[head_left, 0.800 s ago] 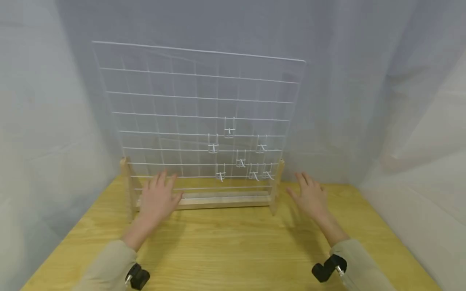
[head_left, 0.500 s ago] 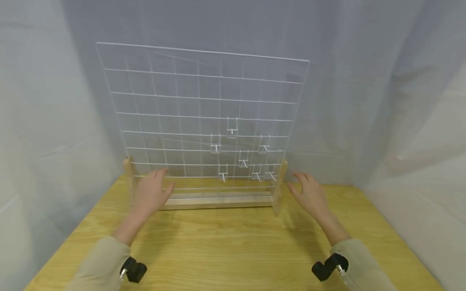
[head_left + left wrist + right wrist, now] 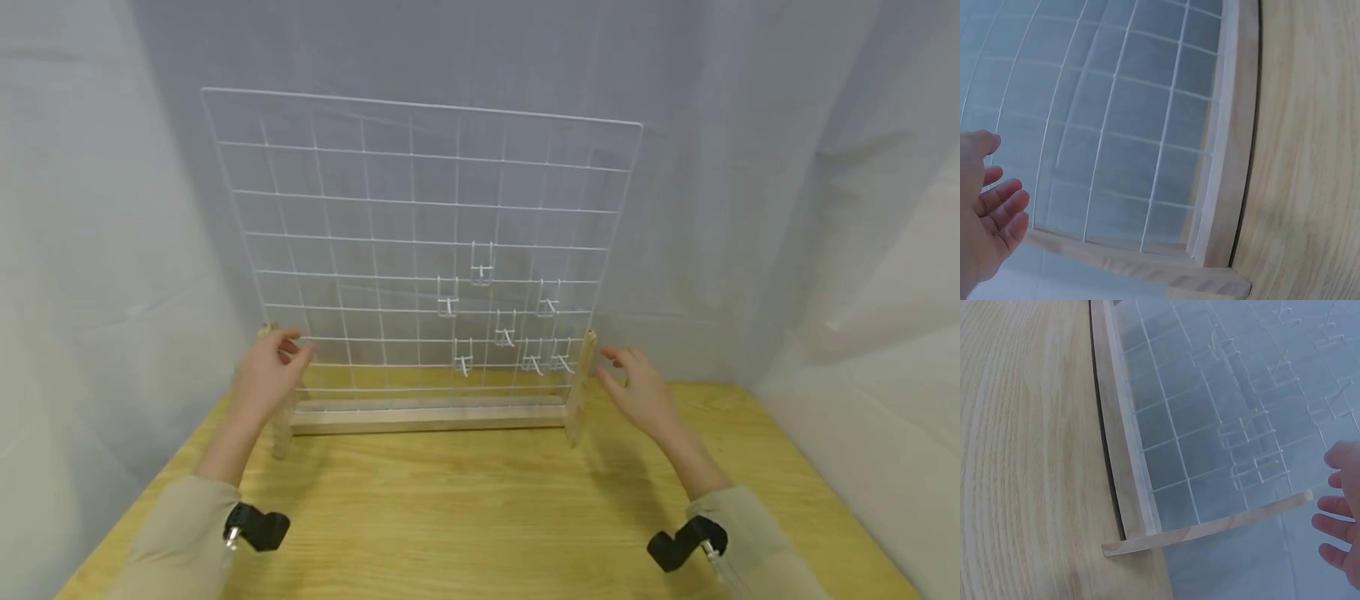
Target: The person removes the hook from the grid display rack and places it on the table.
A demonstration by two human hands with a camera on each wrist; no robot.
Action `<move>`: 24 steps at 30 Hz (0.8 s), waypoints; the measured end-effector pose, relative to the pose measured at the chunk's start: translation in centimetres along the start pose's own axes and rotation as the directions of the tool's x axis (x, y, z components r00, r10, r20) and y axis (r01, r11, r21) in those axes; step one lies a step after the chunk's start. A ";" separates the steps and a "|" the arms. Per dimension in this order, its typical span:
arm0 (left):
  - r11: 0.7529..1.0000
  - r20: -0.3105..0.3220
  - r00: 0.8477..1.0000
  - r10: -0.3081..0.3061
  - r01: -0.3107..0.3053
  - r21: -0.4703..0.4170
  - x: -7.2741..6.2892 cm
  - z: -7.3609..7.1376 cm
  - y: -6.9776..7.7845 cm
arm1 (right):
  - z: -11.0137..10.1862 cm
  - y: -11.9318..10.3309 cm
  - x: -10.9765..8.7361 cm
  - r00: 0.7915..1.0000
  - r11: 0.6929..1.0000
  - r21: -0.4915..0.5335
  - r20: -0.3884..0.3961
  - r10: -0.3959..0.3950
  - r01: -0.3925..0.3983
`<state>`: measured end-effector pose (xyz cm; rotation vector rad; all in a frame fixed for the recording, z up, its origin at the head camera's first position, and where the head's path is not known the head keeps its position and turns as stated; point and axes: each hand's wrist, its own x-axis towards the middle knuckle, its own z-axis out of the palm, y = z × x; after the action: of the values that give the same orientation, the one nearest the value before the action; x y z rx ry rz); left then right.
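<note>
A white wire grid panel (image 3: 420, 105) stands upright in a wooden stand (image 3: 427, 421) on the table. Several white wire hooks (image 3: 482, 271) hang on its lower right part. My left hand (image 3: 262, 379) is at the stand's left post (image 3: 281, 433), overlapping it in the head view, with fingers loosely bent and nothing held. In the left wrist view, its fingers (image 3: 1004, 209) appear beside the panel's side. Just outside the right post (image 3: 579, 392) is my right hand (image 3: 641, 398), thumb and fingers apart around nothing. The right wrist view shows its fingers (image 3: 1335, 525) near the post's top end.
The wooden table (image 3: 450, 508) stretches in front of the stand. Pale cloth sheets (image 3: 750, 250) hang behind and at both sides. A black wrist mount (image 3: 257, 527) sits on each sleeve.
My left hand has moved left from in front of the grid to the left post, its fingers bending more. My right hand stays by the right post. The view has shifted slightly.
</note>
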<state>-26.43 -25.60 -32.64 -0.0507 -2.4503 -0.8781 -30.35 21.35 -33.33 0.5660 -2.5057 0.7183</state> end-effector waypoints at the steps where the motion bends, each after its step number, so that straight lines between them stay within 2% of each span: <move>1: 1.000 -0.009 1.000 -0.004 0.004 -0.010 0.1 -0.2 -0.2 | -0.1 0.0 0.1 1.000 1.000 0.011 -0.002 -0.001 0.002; 4: 0.999 -0.041 0.999 -0.015 0.014 -0.034 0.3 -0.9 -0.6 | -0.3 0.0 0.3 1.000 0.999 0.039 -0.007 -0.009 0.009; 12: 0.996 -0.064 0.995 -0.073 0.069 -0.054 1.2 -2.4 -1.5 | -1.0 -0.1 1.0 1.000 0.997 0.076 0.008 -0.019 0.018; 18: 0.990 -0.025 0.990 -0.136 0.135 -0.050 1.5 -3.4 -1.9 | -1.5 -0.2 2.0 0.999 0.984 0.177 0.029 -0.027 0.021; 24: 0.983 0.010 0.985 -0.172 0.172 -0.058 1.6 -3.4 -2.9 | -1.7 -0.3 2.7 0.999 0.974 0.226 0.031 -0.044 0.036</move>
<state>-26.83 -30.12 -31.34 0.1403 -2.4606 -1.0247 -31.82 21.46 -30.49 0.7122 -2.4537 0.9928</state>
